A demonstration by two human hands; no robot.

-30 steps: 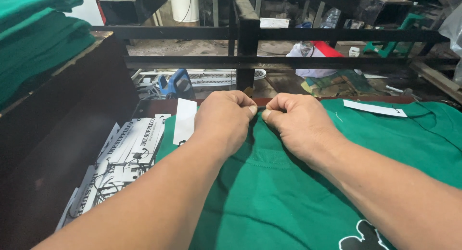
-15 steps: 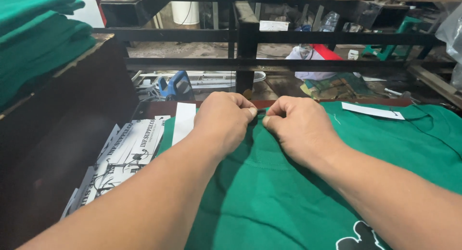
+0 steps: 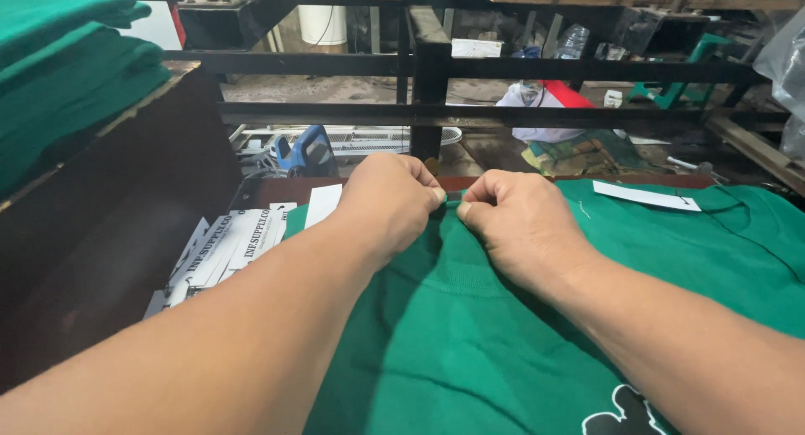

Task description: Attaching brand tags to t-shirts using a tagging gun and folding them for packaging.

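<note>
Green garment (image 3: 503, 334): a big piece of green knit cloth spread flat across the work surface, filling the lower right of the view; a white and black print shows at its near edge.
Dark frame (image 3: 428, 75): heavy black rails and a post stand just behind the cloth's far edge, with a cluttered floor beyond.
Stack of green cloth (image 3: 67, 75): folded pieces piled on a dark wooden ledge at the far left, well apart from the hands.
Left hand (image 3: 390, 204): curled shut, thumb and fingers pinching the far edge of the green garment; it sits just beside the other hand, nearly touching it.
Right hand (image 3: 520, 225): also curled, fingertips gripping the same edge of the garment from the right; the forearm lies across the cloth.
Printed sheets (image 3: 222, 251): white sheets with black print fanned out left of the garment, beside the left forearm.
White strip (image 3: 646, 196): a narrow white paper slip lying on the cloth to the right of the hands.
Small white card (image 3: 323, 204): rests by the garment's left corner, near the left hand.
</note>
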